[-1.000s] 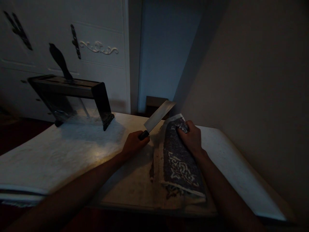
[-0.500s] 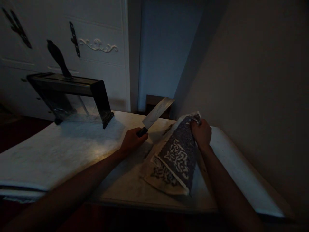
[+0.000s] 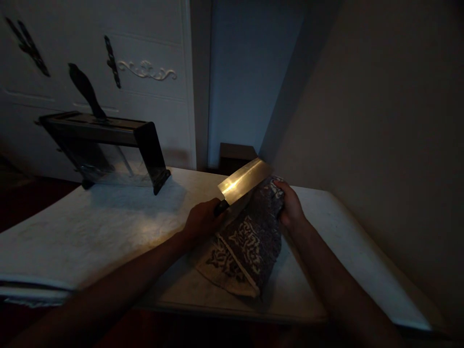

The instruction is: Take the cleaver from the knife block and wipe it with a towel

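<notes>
A cleaver (image 3: 242, 182) is gripped by its dark handle in the left hand (image 3: 203, 221), the fingers wrapped tight around it, and its broad blade is laid flat against a folded patterned cloth (image 3: 246, 237). The cloth is clutched at its upper end by the right hand (image 3: 290, 209), fingers closed over the fabric, while its lower end rests on the tabletop (image 3: 108, 227) toward the near edge. Cleaver and cloth are thus found near the middle of the tabletop, slightly toward the right edge.

The wiping is judged best done with the cloth kept behind the spine and flat of the blade, the sharp edge turned away from the right fingers, and the strokes drawn along the blade rather than across it. The handle should be held firm so that the blade is not twisted.

Open room is offered along the left half of the tabletop. A knife rack (image 3: 105, 140) with one handle protruding is stood at the far left corner, well apart from both hands. A wall (image 3: 380, 121) is close along the right edge
</notes>
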Available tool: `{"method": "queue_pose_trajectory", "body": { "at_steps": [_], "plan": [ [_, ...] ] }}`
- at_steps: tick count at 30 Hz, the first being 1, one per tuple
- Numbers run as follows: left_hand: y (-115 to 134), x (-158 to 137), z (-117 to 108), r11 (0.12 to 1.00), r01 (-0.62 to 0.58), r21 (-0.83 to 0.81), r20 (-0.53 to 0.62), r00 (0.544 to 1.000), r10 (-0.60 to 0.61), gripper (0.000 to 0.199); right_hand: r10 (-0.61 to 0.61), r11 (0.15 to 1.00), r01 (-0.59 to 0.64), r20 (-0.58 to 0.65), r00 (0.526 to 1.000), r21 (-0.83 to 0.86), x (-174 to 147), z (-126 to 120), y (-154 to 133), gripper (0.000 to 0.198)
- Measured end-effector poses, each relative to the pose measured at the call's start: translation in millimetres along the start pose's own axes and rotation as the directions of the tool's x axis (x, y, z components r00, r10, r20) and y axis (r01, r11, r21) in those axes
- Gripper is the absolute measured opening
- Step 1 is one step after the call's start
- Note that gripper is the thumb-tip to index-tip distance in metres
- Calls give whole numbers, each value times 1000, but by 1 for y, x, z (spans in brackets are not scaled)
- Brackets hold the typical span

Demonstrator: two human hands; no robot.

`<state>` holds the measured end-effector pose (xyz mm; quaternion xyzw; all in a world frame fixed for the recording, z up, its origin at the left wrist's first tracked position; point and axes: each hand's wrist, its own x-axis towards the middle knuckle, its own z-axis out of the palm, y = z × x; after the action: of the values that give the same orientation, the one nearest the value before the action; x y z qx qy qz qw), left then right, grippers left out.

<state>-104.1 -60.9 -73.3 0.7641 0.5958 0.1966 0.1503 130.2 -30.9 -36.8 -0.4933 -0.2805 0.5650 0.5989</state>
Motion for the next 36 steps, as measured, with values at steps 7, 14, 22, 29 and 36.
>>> {"method": "queue_pose_trajectory", "body": {
  "at_steps": [7, 14, 22, 29, 36],
  "plan": [
    [2, -2, 0, 985, 3, 175, 33, 999, -9, 36, -255, 962, 258, -43, 966, 92, -7, 12, 12, 34],
    [4, -4, -5, 950, -34, 312, 38, 999, 24, 40, -460, 885, 463, -64, 886, 44, -13, 17, 29, 48],
    [4, -7, -8, 931, -127, 342, 31, 992, 123, 35, -630, 509, 707, 348, 695, -491, -28, 16, 45, 36],
    [9, -14, -7, 915, -163, 369, 12, 985, 171, 40, -630, 144, 859, 625, 462, -491, -25, 10, 49, 30],
    [8, -12, -4, 917, -161, 365, 23, 986, 164, 32, -515, -108, 966, 844, 150, -237, -26, 13, 55, 22]
  ]
}}
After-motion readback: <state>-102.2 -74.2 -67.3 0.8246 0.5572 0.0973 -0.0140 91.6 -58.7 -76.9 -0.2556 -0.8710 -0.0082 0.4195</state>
